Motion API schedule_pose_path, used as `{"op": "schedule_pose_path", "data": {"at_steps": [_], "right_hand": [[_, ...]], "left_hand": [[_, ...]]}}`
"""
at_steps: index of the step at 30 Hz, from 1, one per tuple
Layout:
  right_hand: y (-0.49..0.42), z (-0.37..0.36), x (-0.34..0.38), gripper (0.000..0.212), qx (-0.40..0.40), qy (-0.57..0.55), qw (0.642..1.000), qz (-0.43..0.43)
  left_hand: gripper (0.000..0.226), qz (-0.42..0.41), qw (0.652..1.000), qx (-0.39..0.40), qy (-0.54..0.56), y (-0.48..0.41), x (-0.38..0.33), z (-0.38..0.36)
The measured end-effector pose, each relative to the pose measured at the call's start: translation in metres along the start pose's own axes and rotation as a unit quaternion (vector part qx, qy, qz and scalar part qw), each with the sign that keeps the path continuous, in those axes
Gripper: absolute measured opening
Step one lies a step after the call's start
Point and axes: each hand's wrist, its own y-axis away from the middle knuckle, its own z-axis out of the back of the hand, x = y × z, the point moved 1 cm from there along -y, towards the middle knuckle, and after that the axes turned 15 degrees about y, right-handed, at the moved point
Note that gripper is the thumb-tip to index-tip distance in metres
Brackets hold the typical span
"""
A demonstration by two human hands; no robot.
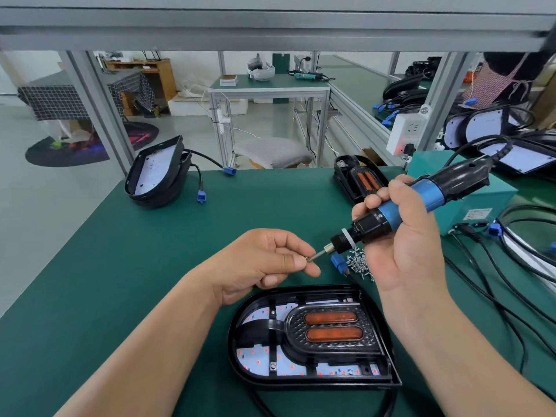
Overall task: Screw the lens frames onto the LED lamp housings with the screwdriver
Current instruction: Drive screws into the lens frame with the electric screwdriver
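Right now the right hand (406, 239) is holding the blue-and-black screwdriver (412, 203) aloft, its grip wrapping the barrel, bit pointing left. The left hand (264, 260) is pinching a small screw (308, 259) in a narrow grip at the bit's tip. Below them the black D-shaped LED lamp housing (301, 382) is lying flat on the green tabletop (120, 281), its lens frame (331, 328) showing two orange lenses over a white, red-dotted board

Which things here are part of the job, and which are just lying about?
In use: screwdriver, screw at its tip, screw pile, nearest lamp housing with lens frame.
Lying about: stacked housings at left, teal box, power socket, loose cables.
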Motion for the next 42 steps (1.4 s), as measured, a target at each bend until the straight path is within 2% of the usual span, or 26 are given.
{"op": "schedule_pose_path", "data": {"at_steps": [13, 42], "right_hand": [[-0.0004, 0.0039, 0.0008, 0.014, -0.025, 0.001, 1.0, 0.015], [-0.0016, 0.0026, -0.0007, 0.013, -0.034, 0.009, 0.999, -0.009]], "left_hand": [[0.019, -0.003, 0.999, -0.02, 0.029, -0.0033, 0.0043, 0.0006], [0.018, -0.004, 0.999, -0.009, -0.031, 0.0008, -0.0016, -0.0028]]}}
